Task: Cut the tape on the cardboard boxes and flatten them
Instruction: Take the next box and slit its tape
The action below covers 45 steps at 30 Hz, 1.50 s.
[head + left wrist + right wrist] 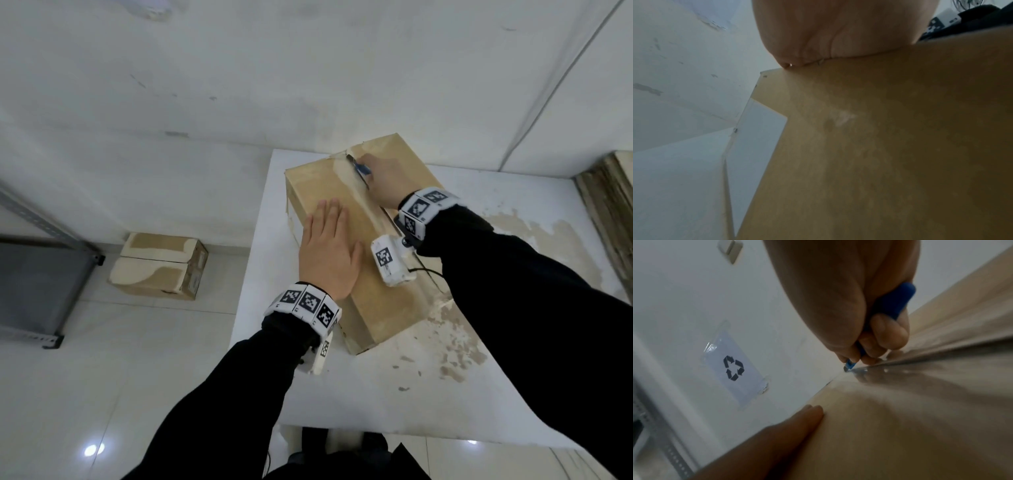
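A long brown cardboard box (383, 301) lies closed on the white table (376, 404), with a strip of clear tape (346, 173) along its top seam. My left hand (327, 251) lies flat on the box top, fingers straight; its palm (838, 29) presses the cardboard (879, 146). My right hand (388, 180) grips a blue utility knife (361, 168) near the box's far end. In the right wrist view the knife (894, 301) has its tip on the taped seam (900, 365), close to the far edge, and the left hand's fingers (797, 420) rest nearby.
A second taped cardboard box (159, 265) sits on the tiled floor to the left. A grey metal shelf (37, 281) stands at the far left. Flattened cardboard (609, 209) leans at the right edge. A recycling sign (733, 368) is taped to the wall.
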Tool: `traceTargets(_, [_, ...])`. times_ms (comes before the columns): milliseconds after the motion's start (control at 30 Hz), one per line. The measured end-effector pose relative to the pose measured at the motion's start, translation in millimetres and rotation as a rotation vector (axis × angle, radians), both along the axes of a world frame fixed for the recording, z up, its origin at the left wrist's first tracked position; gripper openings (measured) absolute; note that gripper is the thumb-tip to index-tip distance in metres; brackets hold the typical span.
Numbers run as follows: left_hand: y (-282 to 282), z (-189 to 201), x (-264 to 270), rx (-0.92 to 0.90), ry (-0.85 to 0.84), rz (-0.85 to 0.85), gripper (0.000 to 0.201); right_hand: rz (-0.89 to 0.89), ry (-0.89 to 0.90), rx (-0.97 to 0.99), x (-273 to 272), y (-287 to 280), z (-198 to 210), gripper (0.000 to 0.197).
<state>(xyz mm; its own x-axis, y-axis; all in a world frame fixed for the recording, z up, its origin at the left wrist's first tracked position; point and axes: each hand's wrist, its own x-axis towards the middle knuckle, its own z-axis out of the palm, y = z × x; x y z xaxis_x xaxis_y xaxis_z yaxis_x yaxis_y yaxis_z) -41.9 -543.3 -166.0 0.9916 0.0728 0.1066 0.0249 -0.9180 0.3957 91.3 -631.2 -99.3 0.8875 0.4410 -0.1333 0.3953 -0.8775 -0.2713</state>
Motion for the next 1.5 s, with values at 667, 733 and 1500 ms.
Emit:
traceTargets(667, [-3.0, 4.7, 1.4, -0.003, 0.046, 0.04, 0.062, -0.057, 0.144, -0.011, -63.1, -52.8, -0.2, 0.038])
traceTargets(733, [-3.6, 5.4, 2.4, -0.003, 0.047, 0.044, 0.061, -0.072, 0.153, 0.005, -77.3, -64.1, 1.2, 0.038])
traceTargets(1500, [-16.7, 24.5, 16.7, 0.359, -0.097, -0.688, 0.043, -0.25, 0.004, 0.109, -200.5, -158.5, -29.9, 0.052])
